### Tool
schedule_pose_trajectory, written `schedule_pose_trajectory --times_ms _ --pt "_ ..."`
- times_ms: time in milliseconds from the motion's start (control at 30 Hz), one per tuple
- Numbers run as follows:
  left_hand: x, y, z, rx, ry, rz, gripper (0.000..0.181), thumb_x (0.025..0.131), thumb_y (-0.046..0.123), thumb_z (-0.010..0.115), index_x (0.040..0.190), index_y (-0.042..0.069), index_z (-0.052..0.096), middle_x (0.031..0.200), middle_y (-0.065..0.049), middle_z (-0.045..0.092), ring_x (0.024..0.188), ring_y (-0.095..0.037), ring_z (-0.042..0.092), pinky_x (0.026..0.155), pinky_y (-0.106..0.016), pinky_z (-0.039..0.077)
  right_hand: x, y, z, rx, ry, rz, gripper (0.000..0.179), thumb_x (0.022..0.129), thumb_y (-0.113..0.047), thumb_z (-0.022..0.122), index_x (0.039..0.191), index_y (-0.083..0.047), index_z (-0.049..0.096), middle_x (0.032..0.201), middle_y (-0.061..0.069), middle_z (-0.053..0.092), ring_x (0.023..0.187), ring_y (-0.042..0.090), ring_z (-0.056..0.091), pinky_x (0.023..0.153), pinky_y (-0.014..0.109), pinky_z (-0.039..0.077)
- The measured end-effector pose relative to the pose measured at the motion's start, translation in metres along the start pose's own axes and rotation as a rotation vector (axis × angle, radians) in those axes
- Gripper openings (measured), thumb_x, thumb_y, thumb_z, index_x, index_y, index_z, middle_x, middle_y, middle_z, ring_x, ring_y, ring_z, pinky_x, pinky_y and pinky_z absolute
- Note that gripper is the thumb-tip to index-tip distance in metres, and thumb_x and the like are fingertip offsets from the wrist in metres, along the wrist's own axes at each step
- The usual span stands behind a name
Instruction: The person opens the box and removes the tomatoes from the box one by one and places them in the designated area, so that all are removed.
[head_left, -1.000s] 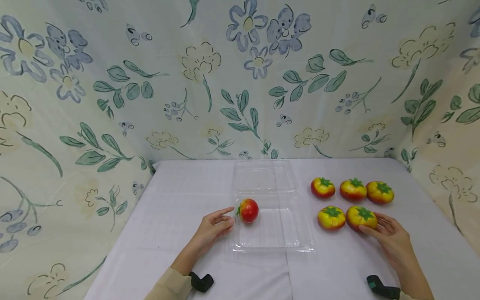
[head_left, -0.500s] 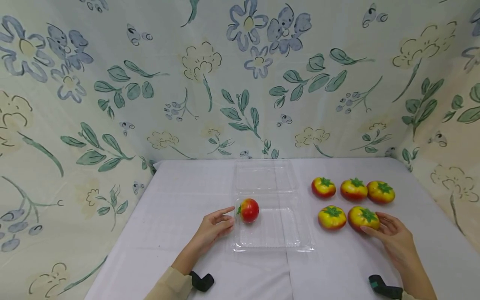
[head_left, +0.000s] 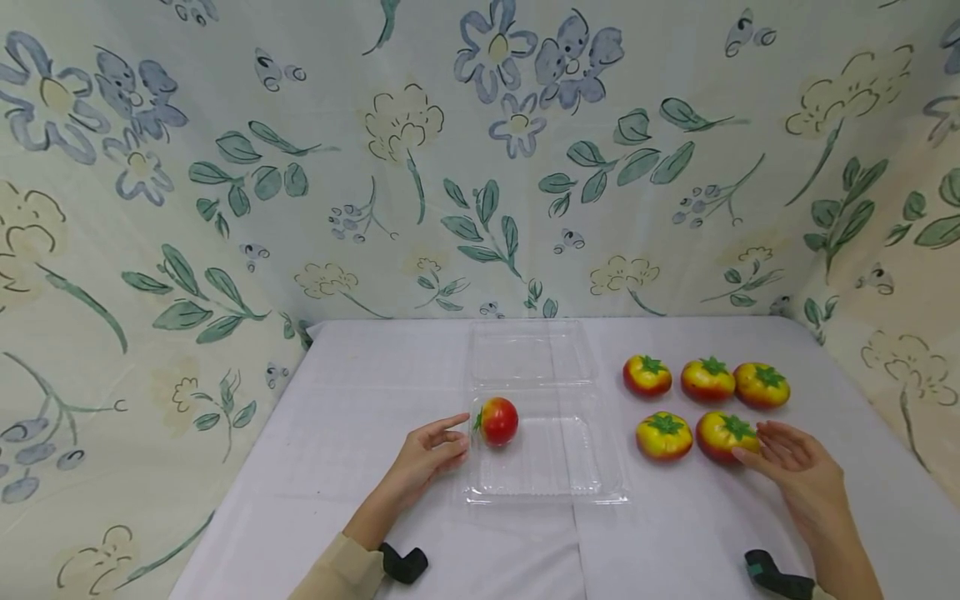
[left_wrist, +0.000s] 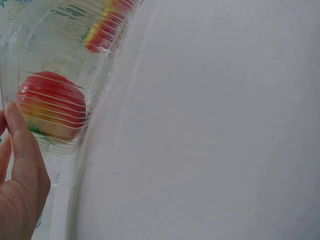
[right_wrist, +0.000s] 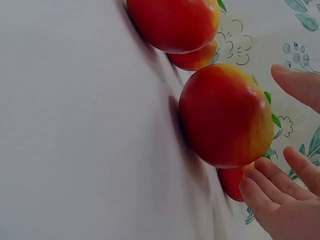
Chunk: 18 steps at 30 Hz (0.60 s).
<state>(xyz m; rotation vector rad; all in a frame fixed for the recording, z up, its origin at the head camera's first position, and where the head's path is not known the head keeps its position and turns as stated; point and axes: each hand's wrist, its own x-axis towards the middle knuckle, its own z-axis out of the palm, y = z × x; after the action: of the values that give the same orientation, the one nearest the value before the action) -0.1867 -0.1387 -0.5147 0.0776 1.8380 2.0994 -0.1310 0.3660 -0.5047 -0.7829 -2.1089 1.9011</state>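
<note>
A clear plastic clamshell container [head_left: 536, 475] lies open on the table, its lid folded to the back. My left hand [head_left: 429, 458] holds its left rim, thumb and fingers at the edge. Inside, at the left, a red tomato [head_left: 498, 422] rests on its side with its green calyx toward that hand; the left wrist view shows the tomato [left_wrist: 52, 105] through the ribbed wall. On the right, my right hand [head_left: 806, 471] is beside the near-right red-yellow tomato [head_left: 722, 442], fingers extended and apart. In the right wrist view this tomato [right_wrist: 225, 117] sits on the cloth, outside the spread fingers.
Several more red-yellow tomatoes stand right of the container: one front-left tomato [head_left: 663, 439] and a back row with a left tomato [head_left: 647, 379], a middle tomato [head_left: 705, 385] and a right tomato [head_left: 761, 389]. A floral curtain [head_left: 480, 250] closes off the white-clothed table's back.
The near-right tomato has shifted slightly right. My right hand has let go of it and drawn away to the right. The left hand and container have stayed put.
</note>
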Motion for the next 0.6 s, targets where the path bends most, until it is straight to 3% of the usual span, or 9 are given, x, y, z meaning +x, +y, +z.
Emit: schedule_pose_trajectory --times_ms 100,267,600 --pt "0.000 0.000 0.000 0.004 0.001 -0.002 0.052 0.092 0.005 0.071 0.141 0.000 0.054 0.102 -0.009 0.065 0.084 -0.014 0.066 0.082 -0.028 0.059 -0.003 -0.001 -0.003 0.105 -0.002 -0.055 0.070 0.076 -0.016 0.088 0.135 -0.023 0.051 0.121 -0.014 0.055 0.126 0.004 0.046 0.083 0.002 0.043" --pt "0.000 0.000 0.001 0.010 0.001 -0.001 0.052 0.092 0.005 0.071 0.141 0.001 0.054 0.102 -0.009 0.065 0.084 -0.014 0.066 0.082 -0.028 0.059 -0.008 -0.009 -0.005 0.215 -0.024 -0.164 0.060 0.079 0.000 0.083 0.129 -0.018 0.055 0.110 -0.016 0.060 0.110 -0.001 0.052 0.079 0.001 0.045" --pt "-0.002 0.000 0.001 0.019 0.000 0.000 0.052 0.093 0.006 0.071 0.142 0.002 0.054 0.103 -0.011 0.065 0.084 -0.014 0.066 0.082 -0.027 0.058 -0.024 -0.031 0.009 0.128 -0.032 -0.213 0.066 0.081 -0.010 0.083 0.139 -0.018 0.052 0.126 -0.010 0.056 0.119 0.001 0.049 0.088 0.003 0.043"
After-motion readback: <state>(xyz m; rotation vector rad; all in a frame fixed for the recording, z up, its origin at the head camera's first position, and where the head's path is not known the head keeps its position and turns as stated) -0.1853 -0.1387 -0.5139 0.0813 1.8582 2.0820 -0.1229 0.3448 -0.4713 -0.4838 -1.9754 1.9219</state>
